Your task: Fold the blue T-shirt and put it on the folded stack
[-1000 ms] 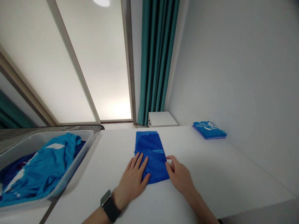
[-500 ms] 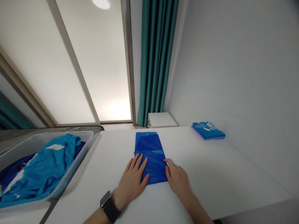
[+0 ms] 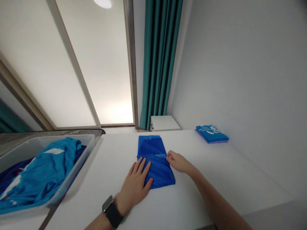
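A blue garment (image 3: 158, 174), folded into a narrow strip, lies on the white table (image 3: 115, 150) in front of me. Its far end shows a lighter blue layer and a light band crosses its middle. My left hand (image 3: 136, 182), with a dark watch on the wrist, rests flat on the garment's near left part, fingers spread. At the right edge, level with the light band, my right hand (image 3: 178, 160) has its fingers curled and pinched on the cloth's border.
Left of the table stands a translucent plastic bin (image 3: 90, 140) holding crumpled blue clothes (image 3: 52, 169). A folded blue garment with white print (image 3: 211, 134) lies at the table's far right by the wall. Behind the table is a white cabinet (image 3: 165, 123).
My right hand has moved away from me along the garment's right edge, from its near part up to the light band. My left hand stays in place on the cloth.
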A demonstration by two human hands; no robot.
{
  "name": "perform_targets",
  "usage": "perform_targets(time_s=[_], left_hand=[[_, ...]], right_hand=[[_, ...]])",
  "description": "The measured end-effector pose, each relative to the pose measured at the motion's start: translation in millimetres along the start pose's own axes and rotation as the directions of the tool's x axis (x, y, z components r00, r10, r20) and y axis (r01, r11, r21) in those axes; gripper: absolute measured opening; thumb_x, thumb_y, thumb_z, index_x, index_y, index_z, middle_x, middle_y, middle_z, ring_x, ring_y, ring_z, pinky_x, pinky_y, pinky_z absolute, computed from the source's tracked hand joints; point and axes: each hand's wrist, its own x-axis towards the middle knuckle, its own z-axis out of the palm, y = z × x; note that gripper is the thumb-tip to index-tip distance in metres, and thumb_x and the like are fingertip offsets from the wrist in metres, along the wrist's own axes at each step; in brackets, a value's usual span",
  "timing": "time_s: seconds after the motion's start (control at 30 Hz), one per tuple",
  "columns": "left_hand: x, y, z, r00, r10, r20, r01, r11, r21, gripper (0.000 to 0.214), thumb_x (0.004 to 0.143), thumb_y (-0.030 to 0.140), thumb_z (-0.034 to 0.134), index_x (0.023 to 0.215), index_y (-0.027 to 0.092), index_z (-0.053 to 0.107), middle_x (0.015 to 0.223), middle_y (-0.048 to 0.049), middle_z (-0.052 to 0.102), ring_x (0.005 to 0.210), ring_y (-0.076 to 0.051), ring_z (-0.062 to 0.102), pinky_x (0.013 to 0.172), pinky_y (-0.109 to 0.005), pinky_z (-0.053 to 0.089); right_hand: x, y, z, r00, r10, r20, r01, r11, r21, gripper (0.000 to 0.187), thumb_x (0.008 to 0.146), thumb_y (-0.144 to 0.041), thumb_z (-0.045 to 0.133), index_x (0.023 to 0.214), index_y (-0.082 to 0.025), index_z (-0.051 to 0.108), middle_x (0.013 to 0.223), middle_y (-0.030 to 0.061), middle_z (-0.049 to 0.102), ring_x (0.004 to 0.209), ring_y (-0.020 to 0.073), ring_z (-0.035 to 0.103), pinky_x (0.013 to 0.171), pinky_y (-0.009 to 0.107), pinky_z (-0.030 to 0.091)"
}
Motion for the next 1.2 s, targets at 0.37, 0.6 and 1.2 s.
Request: perform_targets(time_s=[0.37, 0.6, 1.2], left_hand=[[0, 1, -4.6, 1.0, -0.004, 0.028, 0.004, 1.0, 0.004, 0.059, 0.096, 0.042, 0.044, 0.15, 0.023, 0.034, 0.154, -0.0096, 0.037, 0.144, -0.029, 0.028, 0.113, -0.05, 0.034], [-1, 1, -3.0, 1.0, 0.002, 0.013, -0.002, 1.0, 0.005, 0.06, 0.096, 0.043, 0.043, 0.151, 0.023, 0.032, 0.154, -0.0103, 0.037, 0.144, -0.03, 0.028, 0.113, -0.05, 0.033], [1, 0, 1.3, 1.0, 0.01, -0.017, -0.009, 0.997, 0.073, 0.057, 0.1, 0.043, 0.034, 0.149, 0.014, 0.035, 0.155, -0.0131, 0.035, 0.144, -0.027, 0.029, 0.115, -0.047, 0.032]], right_hand=[[1, -11, 3, 0.999, -0.017, 0.031, 0.023, 0.981, -0.192, 0.008, 0.094, -0.029, 0.049, 0.094, -0.022, 0.054, 0.091, 0.0027, 0.067, 0.081, 0.0174, 0.061, 0.063, 0.025, 0.029], [2, -13, 10, 0.999, 0.014, -0.031, -0.021, 0.97, -0.24, 0.013, 0.098, -0.028, 0.043, 0.096, -0.021, 0.054, 0.093, 0.0056, 0.069, 0.085, 0.0197, 0.064, 0.064, 0.027, 0.031], [-23, -51, 63, 0.912, -0.371, -0.176, 0.26, 0.854, -0.451, 0.055, 0.1, -0.038, 0.033, 0.145, -0.008, 0.04, 0.152, 0.0167, 0.037, 0.143, 0.0282, 0.029, 0.119, 0.05, 0.015]])
